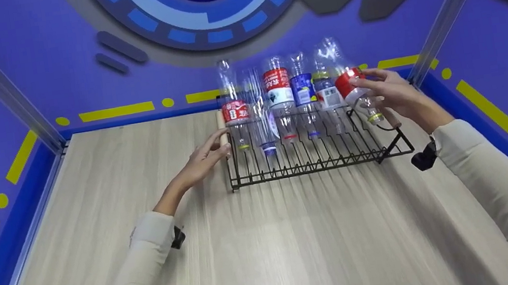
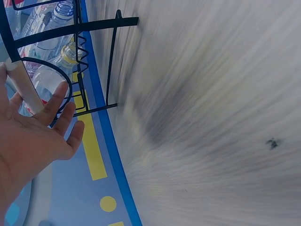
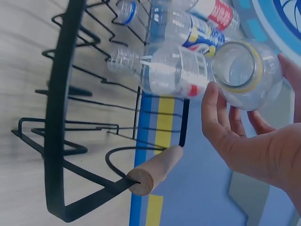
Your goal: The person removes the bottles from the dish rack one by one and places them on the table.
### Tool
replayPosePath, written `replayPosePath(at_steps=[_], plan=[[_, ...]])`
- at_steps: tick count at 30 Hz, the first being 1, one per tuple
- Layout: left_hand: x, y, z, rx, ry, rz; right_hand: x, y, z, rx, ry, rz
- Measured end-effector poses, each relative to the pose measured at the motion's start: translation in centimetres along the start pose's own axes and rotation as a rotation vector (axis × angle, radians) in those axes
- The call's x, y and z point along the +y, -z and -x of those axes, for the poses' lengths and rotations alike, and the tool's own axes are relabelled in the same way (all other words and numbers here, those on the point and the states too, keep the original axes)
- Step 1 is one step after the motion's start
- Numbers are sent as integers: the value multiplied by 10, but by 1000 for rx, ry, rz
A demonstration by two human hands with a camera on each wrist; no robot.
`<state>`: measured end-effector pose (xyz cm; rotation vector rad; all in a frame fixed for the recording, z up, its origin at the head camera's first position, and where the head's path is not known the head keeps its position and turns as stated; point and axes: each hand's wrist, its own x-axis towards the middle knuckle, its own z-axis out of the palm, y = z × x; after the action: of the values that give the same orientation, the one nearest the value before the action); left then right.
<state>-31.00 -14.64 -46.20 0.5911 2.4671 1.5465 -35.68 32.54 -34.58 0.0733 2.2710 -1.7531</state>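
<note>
My right hand [image 1: 388, 91] holds a clear plastic bottle [image 1: 350, 83] with a red label by its body, tilted with its yellow-ringed neck toward me, over the right end of a black wire rack [image 1: 307, 169]. The right wrist view shows fingers and thumb around this bottle [image 3: 237, 75]. At the rack's left end, my left hand [image 1: 199, 162] pinches the wooden handle [image 2: 26, 87] between thumb and index finger, the other fingers loosely extended. Several bottles lie side by side on the wires, necks toward me, among them a red-labelled bottle [image 1: 234, 110] and a blue-labelled bottle [image 1: 303, 88].
A second wooden handle [image 3: 157, 172] is on the rack's right side. The rack stands on a wood-grain table [image 1: 269, 249] close to the purple back wall [image 1: 48, 57]. Metal posts [image 1: 456, 4] rise at the table's far corners.
</note>
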Motion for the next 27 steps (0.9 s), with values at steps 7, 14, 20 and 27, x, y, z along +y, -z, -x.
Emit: replayPosePath(at_steps=[7,14,20,27], plan=[[1,2,1,-15,8,-25,-3,-17,8,-123,82,41],[-1,1,5,-22,17,-15,-3,-38,13,-225,133,137],[4,2,8,-16,31,-11,-5,-52,17,-321,206,270],[1,0,3,14,-10,-21,-6,-62,22,-384,297,426]])
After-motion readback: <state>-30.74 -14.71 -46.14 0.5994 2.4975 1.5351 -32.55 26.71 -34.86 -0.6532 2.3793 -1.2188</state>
